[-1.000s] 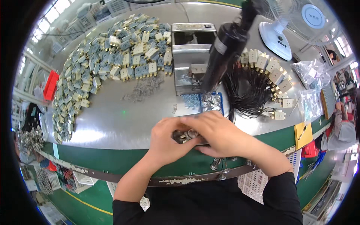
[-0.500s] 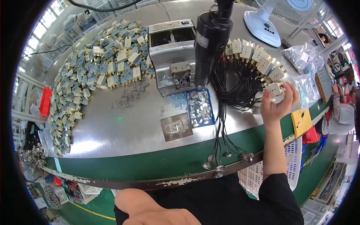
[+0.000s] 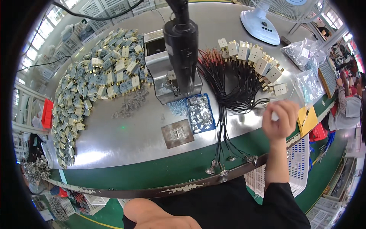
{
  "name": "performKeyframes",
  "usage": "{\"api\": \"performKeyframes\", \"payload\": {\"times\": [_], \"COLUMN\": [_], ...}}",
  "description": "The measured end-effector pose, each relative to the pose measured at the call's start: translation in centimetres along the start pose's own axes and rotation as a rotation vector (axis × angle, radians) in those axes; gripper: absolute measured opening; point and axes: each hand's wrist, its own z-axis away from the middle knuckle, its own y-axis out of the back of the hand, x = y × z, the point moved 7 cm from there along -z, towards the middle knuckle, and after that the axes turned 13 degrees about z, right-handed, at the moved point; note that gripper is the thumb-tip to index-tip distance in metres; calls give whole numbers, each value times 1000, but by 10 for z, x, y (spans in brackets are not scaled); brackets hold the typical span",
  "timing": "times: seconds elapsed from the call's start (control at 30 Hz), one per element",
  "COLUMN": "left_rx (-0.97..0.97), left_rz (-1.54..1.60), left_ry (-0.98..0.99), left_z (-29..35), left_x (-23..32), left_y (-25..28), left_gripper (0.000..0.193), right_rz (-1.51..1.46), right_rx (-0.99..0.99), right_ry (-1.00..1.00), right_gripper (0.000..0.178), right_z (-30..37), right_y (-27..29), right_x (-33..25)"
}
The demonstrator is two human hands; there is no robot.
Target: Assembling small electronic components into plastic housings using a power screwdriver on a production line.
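Note:
My right hand (image 3: 281, 119) is above the right side of the metal table, with its fingers curled in. A small pale patch shows between thumb and fingers, and I cannot make out whether it is a held thing. Just beyond it lies a cream socket block (image 3: 280, 89) with brass prongs. More cream and grey socket blocks (image 3: 263, 66) stand in a curved row, wired to a bundle of black cables (image 3: 238, 97). My left arm (image 3: 164, 220) is bent across the lower edge, close to my body, its fingers hidden.
A large heap of socket blocks (image 3: 110, 70) covers the left. A metal press (image 3: 162, 82) with a black cylinder (image 3: 183, 53) stands mid-table. In front are a blue tray (image 3: 201, 114) of metal pieces and a metal plate (image 3: 177, 133). A fan (image 3: 261, 28) stands far right.
My right hand has drawn back from the socket block at the row's end and curled its fingers. That block stays on the table. The view has shifted slightly.

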Motion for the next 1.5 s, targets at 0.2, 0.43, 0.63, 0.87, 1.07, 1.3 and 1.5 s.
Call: {"api": "performKeyframes", "payload": {"times": [0.2,0.43,0.63,0.87,1.07,1.3,1.5], "left_rx": [-15,4,69,9,24,437,663], "left_rz": [-21,10,84,22,32,-502,-1328], "left_ry": [-27,-38,123,125,54,-27,313], "left_z": [14,19,32,33,25,45,60], "left_x": [-1,2,1,8,6,17,-1], "left_y": [3,7,3,5,7,93,162], "left_gripper": [40,38,35,32,30,28,34], "right_rz": [-679,-625,-526,-417,-1309,-1651,-1115], "right_rx": [-855,-1051,-1025,-1134,-1164,-703,-651], "right_ry": [-25,36,131,166,-1144,-984,-347], "right_gripper": [14,17,18,20,16,22,27], "right_z": [14,42,42,39,54,14,11], "right_y": [-40,-54,-50,-51,-70,-78,-79], "right_x": [-61,-82,-96,-102,-37,-39,-54]}}
